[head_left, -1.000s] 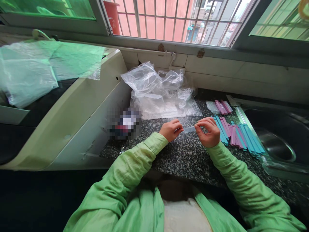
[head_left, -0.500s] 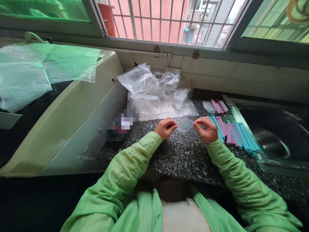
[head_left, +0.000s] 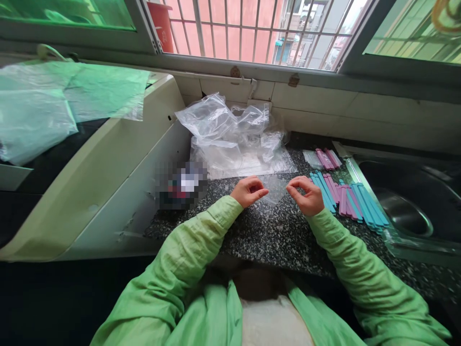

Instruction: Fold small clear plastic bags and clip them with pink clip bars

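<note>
Left of the sink (head_left: 425, 187), your left hand (head_left: 248, 191) and right hand (head_left: 307, 195) pinch a clear bag (head_left: 272, 191), apparently for spreading; next likely needs light fingertips.

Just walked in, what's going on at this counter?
A person in green sleeves has a small clear bag between both hands, above the speckled counter. The left hand appears to pinch one side; whether the right hand grips the other is unclear. Pink strips and blue strips lie to the right; crumpled clear plastic is heaped behind.
</note>
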`<action>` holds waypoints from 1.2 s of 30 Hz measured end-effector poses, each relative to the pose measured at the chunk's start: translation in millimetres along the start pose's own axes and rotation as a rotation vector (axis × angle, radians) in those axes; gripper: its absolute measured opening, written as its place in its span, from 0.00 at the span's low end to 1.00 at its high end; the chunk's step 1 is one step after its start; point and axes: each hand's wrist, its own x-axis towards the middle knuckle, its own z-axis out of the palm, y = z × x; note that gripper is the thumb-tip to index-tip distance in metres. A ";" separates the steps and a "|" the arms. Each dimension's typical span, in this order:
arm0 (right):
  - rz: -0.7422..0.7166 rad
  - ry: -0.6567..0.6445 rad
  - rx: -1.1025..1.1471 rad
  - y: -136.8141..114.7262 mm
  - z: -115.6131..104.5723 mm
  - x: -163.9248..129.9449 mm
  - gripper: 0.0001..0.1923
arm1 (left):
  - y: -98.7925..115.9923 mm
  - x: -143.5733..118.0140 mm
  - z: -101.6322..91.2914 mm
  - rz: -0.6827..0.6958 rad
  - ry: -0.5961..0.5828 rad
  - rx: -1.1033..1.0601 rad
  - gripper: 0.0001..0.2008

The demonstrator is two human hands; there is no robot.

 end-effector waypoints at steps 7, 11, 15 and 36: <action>-0.006 -0.139 0.056 -8.9 9.2 -4.4 0.07 | 1.7 0.5 1.8 -0.158 0.041 -0.223 0.17; 0.004 -0.175 0.047 -9.9 11.4 -4.9 0.07 | -0.3 1.4 2.1 -0.150 0.079 -0.252 0.17; 0.016 -0.184 0.046 -8.9 12.3 -5.4 0.07 | -1.8 2.2 1.4 -0.124 0.090 -0.230 0.16; 0.012 -0.027 -0.009 -6.8 9.2 -4.6 0.06 | -3.5 1.7 4.4 -0.074 0.010 0.043 0.06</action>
